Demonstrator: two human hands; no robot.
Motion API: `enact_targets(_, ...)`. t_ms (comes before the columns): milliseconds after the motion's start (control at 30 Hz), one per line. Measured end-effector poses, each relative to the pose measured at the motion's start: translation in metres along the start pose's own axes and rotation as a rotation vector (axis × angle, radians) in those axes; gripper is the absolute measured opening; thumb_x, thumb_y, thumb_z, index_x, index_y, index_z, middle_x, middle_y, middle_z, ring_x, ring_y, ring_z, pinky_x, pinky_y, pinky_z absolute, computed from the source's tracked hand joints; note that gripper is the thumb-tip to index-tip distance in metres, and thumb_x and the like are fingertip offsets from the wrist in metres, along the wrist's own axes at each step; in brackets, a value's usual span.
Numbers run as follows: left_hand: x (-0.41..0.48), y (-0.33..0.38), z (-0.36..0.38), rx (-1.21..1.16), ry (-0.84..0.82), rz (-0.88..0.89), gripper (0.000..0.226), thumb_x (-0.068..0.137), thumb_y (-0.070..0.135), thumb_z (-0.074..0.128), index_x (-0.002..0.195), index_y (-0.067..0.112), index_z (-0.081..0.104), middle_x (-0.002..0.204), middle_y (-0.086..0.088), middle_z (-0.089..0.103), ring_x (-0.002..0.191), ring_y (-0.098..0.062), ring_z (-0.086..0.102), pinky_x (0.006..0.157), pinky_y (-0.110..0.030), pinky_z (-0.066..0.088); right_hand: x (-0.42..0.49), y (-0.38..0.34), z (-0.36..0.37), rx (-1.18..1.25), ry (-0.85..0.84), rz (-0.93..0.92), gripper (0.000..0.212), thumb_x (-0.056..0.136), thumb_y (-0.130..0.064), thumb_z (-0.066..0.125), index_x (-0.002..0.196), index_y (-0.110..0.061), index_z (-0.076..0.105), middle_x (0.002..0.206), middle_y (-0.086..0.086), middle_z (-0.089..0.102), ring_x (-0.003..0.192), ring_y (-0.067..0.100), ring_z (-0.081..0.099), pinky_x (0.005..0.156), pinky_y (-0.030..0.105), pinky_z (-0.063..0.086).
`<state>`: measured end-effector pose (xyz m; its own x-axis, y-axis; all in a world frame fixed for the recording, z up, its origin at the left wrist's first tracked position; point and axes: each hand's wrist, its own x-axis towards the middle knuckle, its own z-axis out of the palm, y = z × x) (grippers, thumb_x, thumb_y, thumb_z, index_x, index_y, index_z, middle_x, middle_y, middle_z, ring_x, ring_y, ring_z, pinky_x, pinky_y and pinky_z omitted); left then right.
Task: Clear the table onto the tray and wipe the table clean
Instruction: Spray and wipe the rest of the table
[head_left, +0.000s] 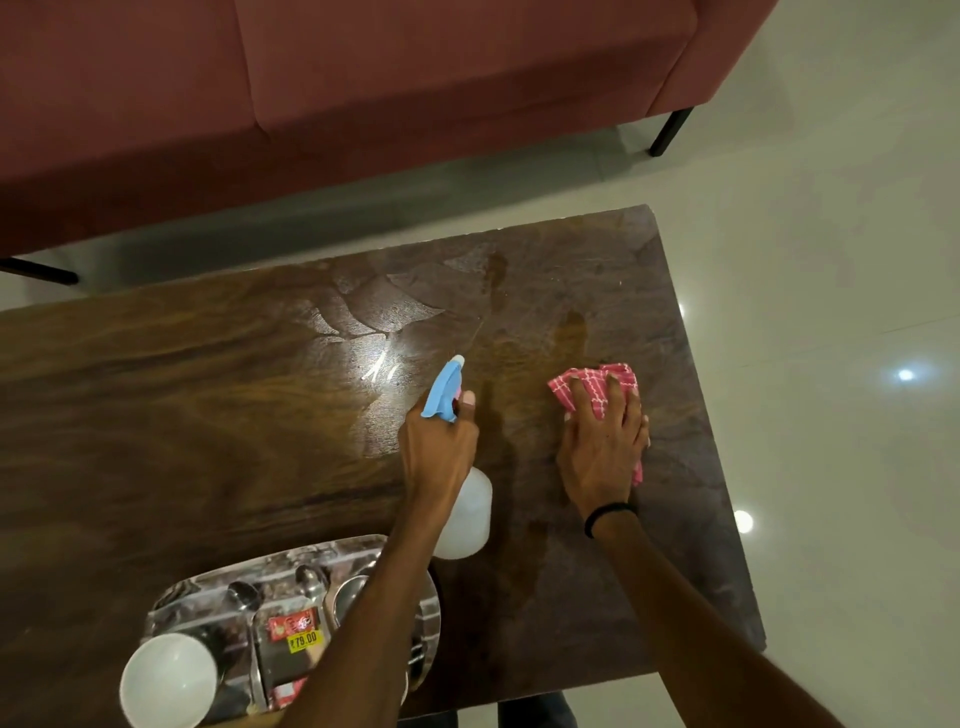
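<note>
— Where the dark brown wooden counter (156, 415) comes nearest to us, what sits on it?

— A shiny steel tray (171, 597) with rounded corners, at the near left edge. It carries a round white bowl (169, 680), a couple of steel spoons (244, 595), a small steel bowl (348, 597) and a red packet with a yellow price sticker (296, 629). The person's left forearm crosses over the tray's right side.

— And the hands?

— The left hand (439, 447) is curled round the neck of a white plastic spray bottle (467, 514), just beyond the tray. The bottle is tilted, its pale blue trigger head pointing away toward the middle of the counter. I cannot tell whether its base touches the wood.

— The other?

— The right hand (605, 441), with a black band (608, 517) at the wrist, lies with fingers spread and straight. It presses a crumpled pink cloth with a white lattice pattern (597, 379) onto the counter, right of the bottle and apart from it.

— Is the surface wet?

— Darker wet smears (571, 327) show just beyond the cloth, and curved wipe marks catch the light farther left.

— Past the far edge?

— Pale glossy floor tiles (831, 260), then a dusty-pink fabric sofa (415, 78) on thin black legs.
</note>
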<state>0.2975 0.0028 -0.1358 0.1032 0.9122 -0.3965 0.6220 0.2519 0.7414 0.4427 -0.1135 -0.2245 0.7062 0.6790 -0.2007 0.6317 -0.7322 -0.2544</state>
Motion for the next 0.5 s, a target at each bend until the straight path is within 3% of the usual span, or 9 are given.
enact_targets(133,0.006,-0.004,-0.013,-0.042,-0.030,-0.001,0.018,0.094,0.040,0.062,0.094,0.022,0.060,0.063,0.003,0.061,0.060,-0.017,0.068,0.061,-0.026,0.054,0.005,-0.017,0.003,0.037,0.044,0.040,0.050,0.100,-0.031,0.053,0.148,-0.023,0.043,0.156,0.019,0.034,0.145,0.046,0.027,0.113,0.068,0.026)
enact_targets(267,0.010,-0.005,-0.026,-0.160,0.053,-0.094,0.017,0.094,0.037,0.062,0.080,0.031,0.054,0.065,-0.005,0.064,0.060,-0.023,0.068,0.058,-0.027,0.052,0.034,-0.044,0.005,0.091,0.103,0.068,0.051,0.101,-0.032,0.052,0.150,-0.018,0.041,0.154,0.018,0.040,0.143,0.044,0.032,0.113,0.065,0.030)
enact_targets(333,0.014,-0.008,-0.032,-0.191,0.098,-0.123,0.016,0.094,0.040,0.061,0.086,0.026,0.059,0.065,-0.009,0.066,0.060,-0.022,0.067,0.058,-0.027,0.051,0.062,-0.060,0.001,0.120,0.096,0.011,0.050,0.102,-0.033,0.051,0.149,-0.017,0.043,0.153,0.016,0.041,0.143,0.043,0.032,0.113,0.065,0.030)
enact_targets(400,0.022,-0.012,-0.040,-0.206,0.142,-0.126,0.022,0.094,0.041,0.061,0.093,0.019,0.063,0.065,-0.010,0.067,0.059,-0.021,0.066,0.059,-0.028,0.050,0.103,-0.088,-0.003,0.111,0.067,-0.043,0.046,0.103,-0.034,0.048,0.147,-0.021,0.046,0.155,0.013,0.039,0.146,0.041,0.027,0.115,0.064,0.029)
enact_targets(500,0.034,-0.014,-0.051,-0.257,0.193,-0.144,0.018,0.094,0.037,0.063,0.086,0.021,0.062,0.065,-0.011,0.067,0.058,-0.020,0.065,0.059,-0.027,0.052,0.146,-0.147,0.008,0.116,0.009,-0.130,0.038,0.104,-0.034,0.049,0.142,-0.034,0.049,0.158,0.004,0.036,0.150,0.035,0.021,0.118,0.064,0.025)
